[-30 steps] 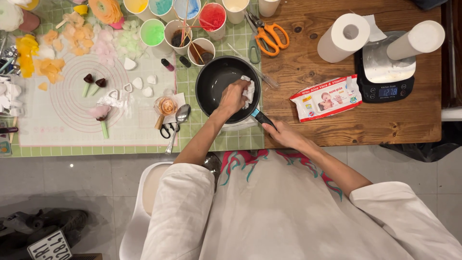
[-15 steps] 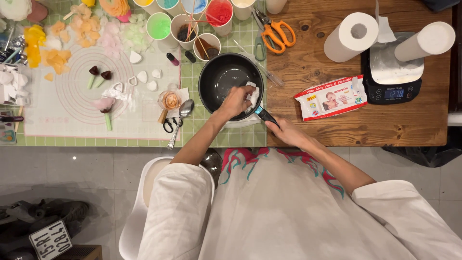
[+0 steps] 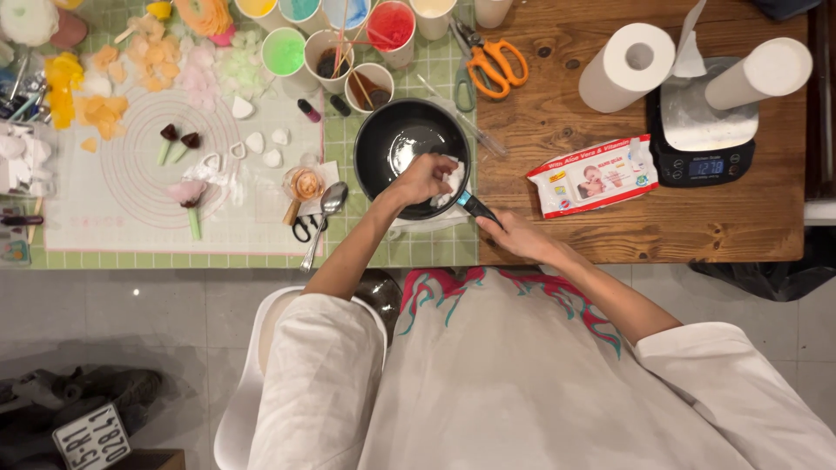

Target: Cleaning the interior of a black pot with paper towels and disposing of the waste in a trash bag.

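Left hand [image 3: 424, 177] with fingers clenched on a white wipe [image 3: 451, 180] pressed inside a black frying pan [image 3: 396, 139], right hand [image 3: 514, 233] gripping the pan's handle [image 3: 475, 207], pan on the green-gridded bench [image 3: 418, 248], spoon [image 3: 326, 209] left, wipes packet [image 3: 594, 176] right, orange scissors [image 3: 492, 63] beyond

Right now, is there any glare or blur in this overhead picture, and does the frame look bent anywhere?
Head view: ceiling light glares off the inside of the round black frying pan; the left hand pressing a white wipe is slightly soft, the right hand on the pan handle sharper; the brown wooden table edge bows a little, a wide-lens effect; lighting is even, shadows short.
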